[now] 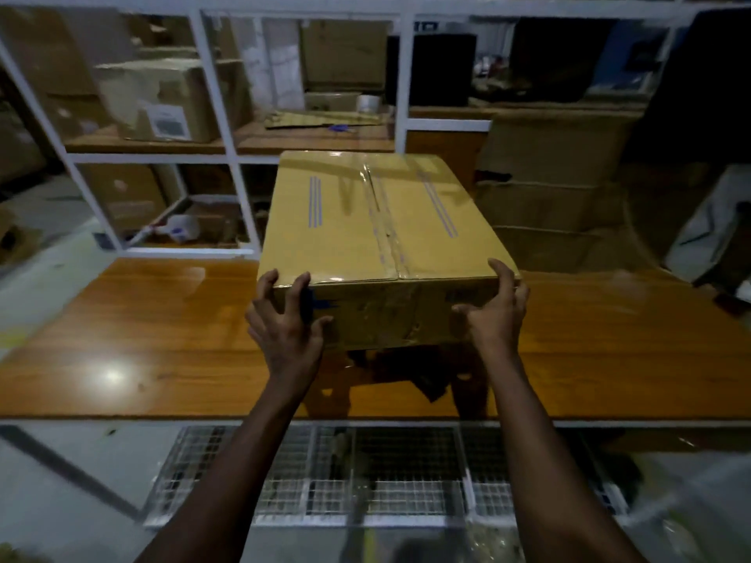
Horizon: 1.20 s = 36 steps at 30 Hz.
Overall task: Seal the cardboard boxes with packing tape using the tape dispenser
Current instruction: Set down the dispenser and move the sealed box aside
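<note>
Across the lower middle of the view the wooden desk (162, 339) spans from left to right, and behind its far edge stands a white shelf rack (215, 95) stacked with other cartons. Over the middle of the desk, reaching toward that far edge, is the cardboard box (378, 221). A dark shadow under its near face suggests it is lifted clear and not resting. Its 2 top flaps are shut, and a glossy tape strip (386, 229) runs down the centre seam and over the near face, so this box looks already sealed.

The left hand (284, 323) grips the near left corner and the right hand (493, 310) the near right corner. On each, the fingers (266, 284) curl over the top edge with the thumb pressed on the front face. This is probably a 2-sided hold for carrying the load level.

A tape roll (369, 102) sits on the rack's shelf. No dispenser is visible.
</note>
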Tool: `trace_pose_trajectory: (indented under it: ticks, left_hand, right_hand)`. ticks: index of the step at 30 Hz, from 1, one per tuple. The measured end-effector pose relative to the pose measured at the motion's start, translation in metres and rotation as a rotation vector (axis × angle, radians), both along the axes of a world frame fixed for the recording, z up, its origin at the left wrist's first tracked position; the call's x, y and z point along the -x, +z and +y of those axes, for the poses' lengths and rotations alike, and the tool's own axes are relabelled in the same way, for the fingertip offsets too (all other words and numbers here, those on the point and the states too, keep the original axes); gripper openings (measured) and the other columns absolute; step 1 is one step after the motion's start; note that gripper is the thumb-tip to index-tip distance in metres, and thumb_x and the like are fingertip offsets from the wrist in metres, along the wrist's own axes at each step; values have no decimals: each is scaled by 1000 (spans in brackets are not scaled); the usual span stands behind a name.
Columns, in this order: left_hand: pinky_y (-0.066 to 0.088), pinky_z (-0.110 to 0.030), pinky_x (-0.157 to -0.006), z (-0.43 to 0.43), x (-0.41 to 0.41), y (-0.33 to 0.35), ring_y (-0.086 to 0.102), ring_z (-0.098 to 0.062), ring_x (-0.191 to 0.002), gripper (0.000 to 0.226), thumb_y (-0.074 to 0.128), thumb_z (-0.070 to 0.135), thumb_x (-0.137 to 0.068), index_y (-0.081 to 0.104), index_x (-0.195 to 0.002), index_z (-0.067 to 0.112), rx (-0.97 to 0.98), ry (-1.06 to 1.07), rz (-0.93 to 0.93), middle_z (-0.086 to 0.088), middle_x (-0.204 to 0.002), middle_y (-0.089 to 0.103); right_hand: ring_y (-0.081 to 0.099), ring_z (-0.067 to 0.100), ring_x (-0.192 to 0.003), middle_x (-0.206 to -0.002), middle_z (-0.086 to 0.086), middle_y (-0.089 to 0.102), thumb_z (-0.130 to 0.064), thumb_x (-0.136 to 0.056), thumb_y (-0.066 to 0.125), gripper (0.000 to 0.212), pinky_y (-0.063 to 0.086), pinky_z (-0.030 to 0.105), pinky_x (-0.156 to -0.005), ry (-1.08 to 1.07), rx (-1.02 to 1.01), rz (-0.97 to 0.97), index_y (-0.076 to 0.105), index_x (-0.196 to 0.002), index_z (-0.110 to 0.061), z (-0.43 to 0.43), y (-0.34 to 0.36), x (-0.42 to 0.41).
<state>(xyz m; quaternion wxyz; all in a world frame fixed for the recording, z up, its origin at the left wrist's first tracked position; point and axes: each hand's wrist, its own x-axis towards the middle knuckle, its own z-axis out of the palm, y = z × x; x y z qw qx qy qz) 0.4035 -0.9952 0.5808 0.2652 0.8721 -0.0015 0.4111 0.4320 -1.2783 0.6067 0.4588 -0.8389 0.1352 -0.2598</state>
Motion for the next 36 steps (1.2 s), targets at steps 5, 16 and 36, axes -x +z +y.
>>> trace_pose_trajectory:
  ticks: [5, 16, 36]
  left_hand:
    - [37, -54, -88, -109, -3, 5, 37, -43, -123, 80, 83, 25, -68, 42, -136, 36, -21, -68, -4, -7, -149, 25]
    - [27, -44, -94, -145, 13, -6, 41, -42, -123, 77, 79, 38, -65, 45, -134, 36, 94, -21, 51, -6, -145, 27]
    - [42, -52, -91, -286, 52, -23, 31, -38, -121, 81, 80, 38, -73, 37, -141, 36, -76, -401, 273, -5, -150, 18]
  right_hand:
    - [40, 29, -129, -140, 10, 46, -8, -76, 80, 73, 32, 22, -92, -129, -8, -30, 49, -140, -27, -107, 2, 21]
    - [44, 31, -126, -134, 15, 45, -1, -78, 72, 59, 32, 19, -94, -64, 66, -148, 56, -133, -16, -142, 19, 6]
    - [23, 34, -144, -161, 13, 13, -22, -86, 61, 59, 31, 38, -110, -577, -143, -17, 46, -142, -27, -253, -15, 116]
